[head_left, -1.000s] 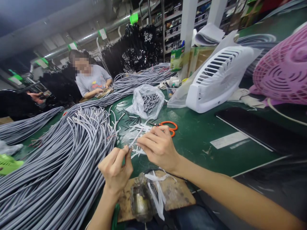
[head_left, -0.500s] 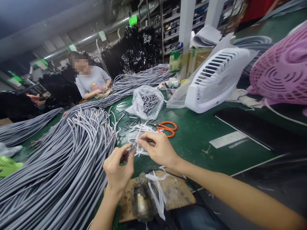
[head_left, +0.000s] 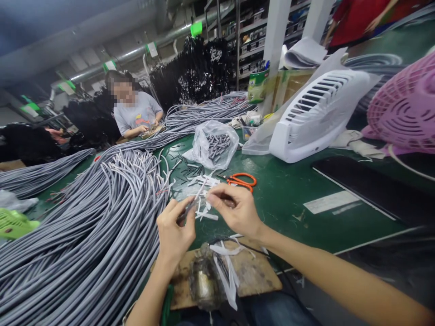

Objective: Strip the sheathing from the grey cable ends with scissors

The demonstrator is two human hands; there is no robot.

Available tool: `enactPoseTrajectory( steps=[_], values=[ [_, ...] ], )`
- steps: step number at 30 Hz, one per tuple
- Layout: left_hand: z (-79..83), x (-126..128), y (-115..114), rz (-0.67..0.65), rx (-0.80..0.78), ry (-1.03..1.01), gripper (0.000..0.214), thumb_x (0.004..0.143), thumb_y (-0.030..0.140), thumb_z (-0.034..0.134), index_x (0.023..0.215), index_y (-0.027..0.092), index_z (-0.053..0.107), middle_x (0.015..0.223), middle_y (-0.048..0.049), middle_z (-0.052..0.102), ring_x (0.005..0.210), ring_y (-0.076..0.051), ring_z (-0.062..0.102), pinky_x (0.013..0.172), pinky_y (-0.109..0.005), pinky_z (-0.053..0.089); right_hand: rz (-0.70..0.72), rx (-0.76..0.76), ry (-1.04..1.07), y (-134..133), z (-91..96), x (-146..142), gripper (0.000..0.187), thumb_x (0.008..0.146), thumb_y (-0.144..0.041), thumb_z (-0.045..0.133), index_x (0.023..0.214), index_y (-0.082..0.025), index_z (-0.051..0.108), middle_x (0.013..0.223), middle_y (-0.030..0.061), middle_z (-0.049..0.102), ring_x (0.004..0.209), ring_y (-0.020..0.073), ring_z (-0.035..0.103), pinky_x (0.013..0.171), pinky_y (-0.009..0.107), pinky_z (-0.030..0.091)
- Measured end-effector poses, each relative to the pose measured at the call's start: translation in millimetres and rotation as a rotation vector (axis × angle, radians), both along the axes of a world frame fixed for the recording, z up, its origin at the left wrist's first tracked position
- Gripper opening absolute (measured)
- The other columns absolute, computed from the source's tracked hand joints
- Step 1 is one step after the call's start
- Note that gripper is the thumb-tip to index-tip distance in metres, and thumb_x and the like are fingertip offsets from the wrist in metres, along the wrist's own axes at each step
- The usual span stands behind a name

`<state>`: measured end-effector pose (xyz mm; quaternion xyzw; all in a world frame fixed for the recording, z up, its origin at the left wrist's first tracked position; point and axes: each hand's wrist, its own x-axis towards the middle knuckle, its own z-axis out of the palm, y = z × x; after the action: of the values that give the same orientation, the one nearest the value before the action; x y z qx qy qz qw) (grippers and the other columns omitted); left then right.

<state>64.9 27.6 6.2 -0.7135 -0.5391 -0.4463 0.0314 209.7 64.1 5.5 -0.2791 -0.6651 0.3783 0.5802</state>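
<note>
Left hand (head_left: 175,231) has thumb and fingers closed in a pinch on a thin grey cable (head_left: 199,192), whose pale end points up and away between the two hands. Just beside it, the right hand (head_left: 243,213) has its thumb and curled fingers drawn close together; whether they grip anything is too small to tell. White strips (head_left: 208,216) lie on the table (head_left: 278,194) just beyond the fingertips, orange-handled scissors (head_left: 243,180) beyond the right hand, and a big cable bundle (head_left: 115,235) to the left of the left hand. The step in hand looks like preparing this cable's end; the next move probably calls for a steady left pinch and fine fingertip work from the right.
</note>
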Motion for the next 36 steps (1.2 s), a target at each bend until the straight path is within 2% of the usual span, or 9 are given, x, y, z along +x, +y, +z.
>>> enactPoseTrajectory(
  steps=[5, 8, 11, 16, 20, 24, 30, 33, 36],
  values=[
    [-3.2, -5.5, 9.0, 0.031, -0.247, -0.277, 0.018, 0.073, 0.026, 0.057, 0.079, 0.015, 0.069, 0.061, -0.0009, 0.056, 0.052, -0.011, 0.049, 0.049, -0.021, 0.037, -0.334, -0.09, 0.424, 19.9, 11.4, 21.7, 0.029, 0.074, -0.047, 0.059, 0.067, -0.02, 0.051, 0.058, -0.0037, 0.045, 0.044, 0.0059, 0.032, 0.04, 0.02, 0.027],
    [-1.0, -8.6, 14.2, -0.043, -0.487, -0.65, 0.026, 0.068, 0.039, 0.058, 0.065, 0.014, 0.063, 0.046, 0.0044, 0.041, 0.04, -0.007, 0.037, 0.039, -0.019, 0.028, -0.378, -0.212, 0.601, 32.1, 15.4, 27.2, 0.035, 0.063, -0.047, 0.069, 0.072, -0.021, 0.048, 0.061, -0.0064, 0.044, 0.044, 0.0039, 0.032, 0.039, 0.018, 0.027],
    [3.4, -9.2, 14.3, -0.164, -0.667, -0.92, 0.034, 0.062, 0.048, 0.06, 0.061, 0.014, 0.055, 0.041, 0.0116, 0.018, 0.034, -0.002, 0.013, 0.034, -0.016, 0.011, -0.088, -0.388, 0.369, 28.3, 12.4, 11.9, 0.045, 0.05, -0.035, 0.078, 0.082, -0.019, 0.051, 0.067, -0.0051, 0.054, 0.054, 0.0063, 0.048, 0.048, 0.018, 0.038],
    [8.0, -11.7, 10.6, -0.315, -0.838, -1.127, 0.028, 0.054, 0.041, 0.061, 0.058, 0.017, 0.048, 0.042, 0.0141, 0.011, 0.035, -0.001, 0.004, 0.034, -0.014, 0.005, 0.391, -0.513, 0.116, 13.2, 7.4, -22.7, 0.057, 0.05, -0.021, 0.077, 0.101, -0.017, 0.049, 0.086, 0.0034, 0.066, 0.08, 0.0148, 0.062, 0.069, 0.027, 0.048],
    [10.4, -14.9, 8.0, -0.393, -0.976, -1.114, 0.03, 0.049, 0.03, 0.057, 0.048, 0.02, 0.029, 0.041, 0.0131, 0.014, 0.034, 0.001, 0.006, 0.033, -0.014, 0.005, 0.476, -0.552, 0.046, 17.4, 14.1, -27.8, 0.052, 0.048, -0.015, 0.076, 0.096, -0.015, 0.055, 0.084, 0.0041, 0.067, 0.074, 0.0142, 0.063, 0.063, 0.024, 0.048],
    [11.9, -10.6, 6.0, -0.361, -1.111, -1.038, 0.022, 0.048, 0.024, 0.056, 0.056, 0.02, 0.037, 0.039, 0.0144, 0.017, 0.032, 0.001, 0.008, 0.033, -0.014, 0.004, 0.505, -0.615, -0.015, 23.5, 16.7, -27.6, 0.044, 0.051, -0.013, 0.07, 0.093, -0.015, 0.057, 0.066, -0.0024, 0.065, 0.043, 0.0062, 0.051, 0.042, 0.017, 0.037],
    [8.5, -6.4, 10.2, -0.167, -0.893, -0.858, 0.042, 0.057, 0.032, 0.066, 0.091, 0.02, 0.044, 0.041, 0.0145, 0.033, 0.028, 0.0, 0.018, 0.032, -0.012, 0.008, 0.298, -0.545, 0.036, 24.0, 5.7, -23.9, 0.032, 0.047, -0.011, 0.073, 0.077, -0.014, 0.061, 0.05, -0.0049, 0.06, 0.053, 0.0116, 0.058, 0.053, 0.022, 0.043],
    [8.9, -9.9, 10.9, -0.207, -0.83, -0.886, 0.055, 0.058, 0.042, 0.07, 0.102, 0.022, 0.043, 0.055, 0.01, 0.048, 0.03, 0.001, 0.02, 0.032, -0.012, 0.01, 0.404, -0.638, 0.127, 26.2, 2.9, -20.2, 0.031, 0.042, -0.021, 0.079, 0.068, -0.013, 0.063, 0.049, -0.0049, 0.058, 0.047, 0.0094, 0.054, 0.047, 0.02, 0.039],
    [9.9, -12.5, 9.9, -0.264, -0.809, -0.915, 0.058, 0.057, 0.043, 0.074, 0.103, 0.021, 0.046, 0.057, 0.0103, 0.045, 0.032, 0.002, 0.02, 0.032, -0.011, 0.011, 0.5, -0.729, 0.154, 27.4, 2.1, -18.7, 0.033, 0.041, -0.03, 0.081, 0.063, -0.012, 0.063, 0.044, -0.0073, 0.05, 0.037, 0.0024, 0.036, 0.036, 0.016, 0.023]
  ],
)
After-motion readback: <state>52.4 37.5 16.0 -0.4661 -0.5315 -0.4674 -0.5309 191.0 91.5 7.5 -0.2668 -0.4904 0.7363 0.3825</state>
